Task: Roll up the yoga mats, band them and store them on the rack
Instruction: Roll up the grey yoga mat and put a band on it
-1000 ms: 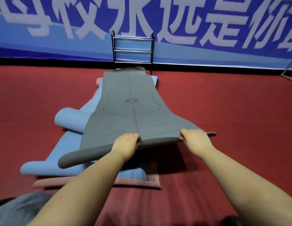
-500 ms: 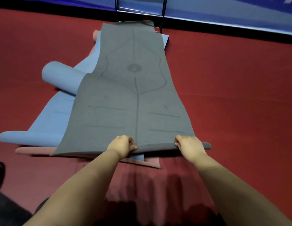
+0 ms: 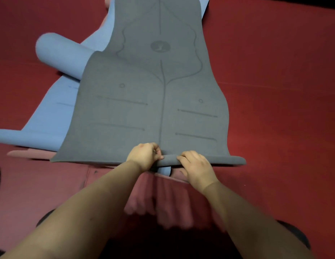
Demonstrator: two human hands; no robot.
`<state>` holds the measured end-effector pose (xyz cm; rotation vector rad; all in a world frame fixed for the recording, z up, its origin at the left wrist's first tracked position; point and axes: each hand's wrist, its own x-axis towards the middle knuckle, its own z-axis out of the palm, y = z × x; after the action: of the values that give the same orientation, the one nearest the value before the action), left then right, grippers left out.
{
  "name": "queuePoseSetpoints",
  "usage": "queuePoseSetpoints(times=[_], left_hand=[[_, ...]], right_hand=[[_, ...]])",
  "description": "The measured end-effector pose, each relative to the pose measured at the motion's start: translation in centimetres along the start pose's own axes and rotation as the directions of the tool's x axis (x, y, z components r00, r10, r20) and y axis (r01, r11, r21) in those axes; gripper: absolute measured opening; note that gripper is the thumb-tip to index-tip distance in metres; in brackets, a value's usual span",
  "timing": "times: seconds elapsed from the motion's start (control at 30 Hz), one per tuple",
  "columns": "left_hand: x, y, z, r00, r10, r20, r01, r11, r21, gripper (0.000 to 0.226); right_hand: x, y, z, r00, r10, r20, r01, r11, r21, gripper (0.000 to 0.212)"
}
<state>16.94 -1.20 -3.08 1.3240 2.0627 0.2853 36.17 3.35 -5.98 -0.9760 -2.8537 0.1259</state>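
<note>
**Both hands curl the near edge of the grey mat**

At the far left, a light blue yoga mat [image 3: 48, 113] lies on the red carpet [image 3: 275, 71], its far portion curled into a loose roll [image 3: 63, 55] that points toward the upper left. Beneath it a pink mat [image 3: 32, 153] shows as a thin strip along the near edge.

On top of both lies the grey yoga mat [image 3: 153, 101], flat and printed with alignment lines and a round emblem. Its long axis runs straight away from the person, from the near edge at the hands toward the top of the view; its short near edge runs left to right.

The left hand [image 3: 144, 156] sits at the middle of that near edge, fingers curled and pinching the mat's lip. Just beside it, the right hand [image 3: 195, 165] grips the same edge with fingers wrapped over it. Between and under the two hands the edge is turned up into a small tight fold, while the corners to either side lie flat. A corner of the blue mat peeks out below the fold.
</note>
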Motion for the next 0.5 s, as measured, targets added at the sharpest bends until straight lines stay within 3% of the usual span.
queuePoseSetpoints(times=[0.13,0.3,0.5], left_hand=[[0.7,-0.7,0.8,1.000,0.014,-0.025,-0.014,1.000,0.001,0.013],[0.7,-1.9,2.4,0.982,0.160,-0.102,-0.154,0.985,0.072,0.016],[1.4,-3.2,3.6,0.952,0.275,-0.136,-0.260,0.958,0.123,0.019]], right_hand=[[0.1,0.2,2.2,0.995,0.042,-0.094,-0.038,0.998,0.041,0.048],[0.3,0.0,4.5,0.970,0.132,-0.205,-0.105,0.985,0.137,0.044],[0.0,1.2,7.2,0.950,0.058,-0.306,-0.014,0.989,0.144,0.052]])
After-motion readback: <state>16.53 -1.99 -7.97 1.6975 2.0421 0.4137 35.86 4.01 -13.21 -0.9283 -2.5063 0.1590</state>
